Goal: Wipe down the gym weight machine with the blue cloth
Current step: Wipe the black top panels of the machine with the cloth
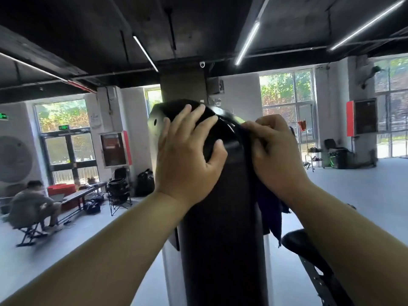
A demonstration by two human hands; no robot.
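The weight machine's tall black column (220,228) stands right in front of me, topped by a rounded black cap. My left hand (187,155) rests on that cap with its fingers spread and nearly straight. My right hand (276,151) grips the dark blue cloth (272,215) against the cap's right edge. The cloth hangs down below that hand along the column's right side.
A black padded seat (295,239) on a perforated rail sits at lower right. A concrete pillar (183,87) rises behind the machine. At the left a person (33,204) sits by a bench, with folding chairs (118,191) and bags nearby. Grey floor spreads on both sides.
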